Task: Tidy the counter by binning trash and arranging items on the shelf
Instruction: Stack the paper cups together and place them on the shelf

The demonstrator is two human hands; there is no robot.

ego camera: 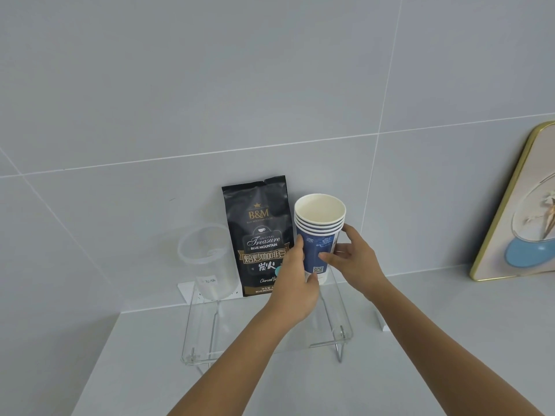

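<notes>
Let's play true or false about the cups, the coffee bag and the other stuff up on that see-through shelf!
1. Both hands hold the stack of paper cups. True: the left hand and right hand each wrap one side.
2. The coffee bag is lying flat. False: it stands upright against the wall.
3. The cups are to the right of the bag. True.
4. The clear container is right of the cups. False: it is left of the bag.
5. The shelf is wooden. False: it is clear.
</notes>
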